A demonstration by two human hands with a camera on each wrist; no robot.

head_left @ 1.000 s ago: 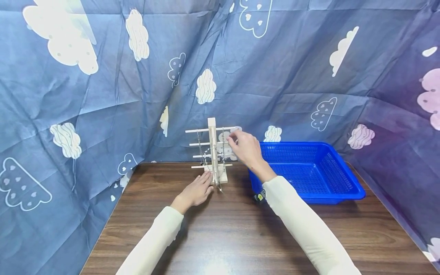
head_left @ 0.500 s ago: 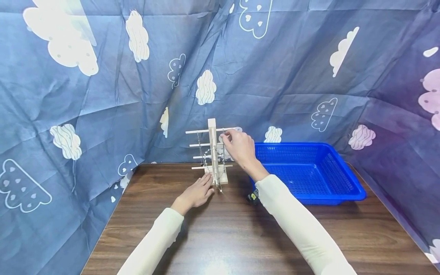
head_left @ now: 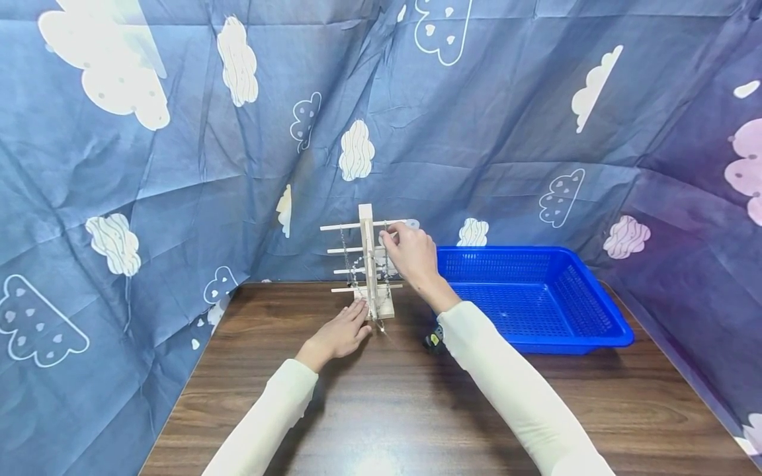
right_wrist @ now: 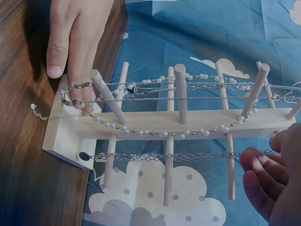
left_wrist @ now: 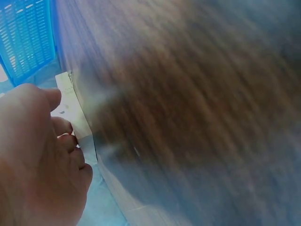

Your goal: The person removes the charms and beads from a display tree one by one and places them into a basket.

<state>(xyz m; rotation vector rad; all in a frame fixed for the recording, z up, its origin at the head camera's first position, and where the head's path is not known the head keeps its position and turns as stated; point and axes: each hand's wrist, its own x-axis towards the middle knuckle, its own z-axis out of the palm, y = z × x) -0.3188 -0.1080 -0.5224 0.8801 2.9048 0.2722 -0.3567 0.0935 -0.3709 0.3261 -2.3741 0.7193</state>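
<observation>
L hand, fingers straight, on stand base nr counter's back edge; R hand, fingers narrow, pinches chain; basket nr back R corner.

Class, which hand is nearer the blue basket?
Right. The right hand is by the stand, on the side toward the blue basket; the left hand is farther away, at the stand's base.

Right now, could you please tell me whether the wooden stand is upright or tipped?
The wooden stand is upright: its base lies flat on the table, with the post standing up above it.
</observation>
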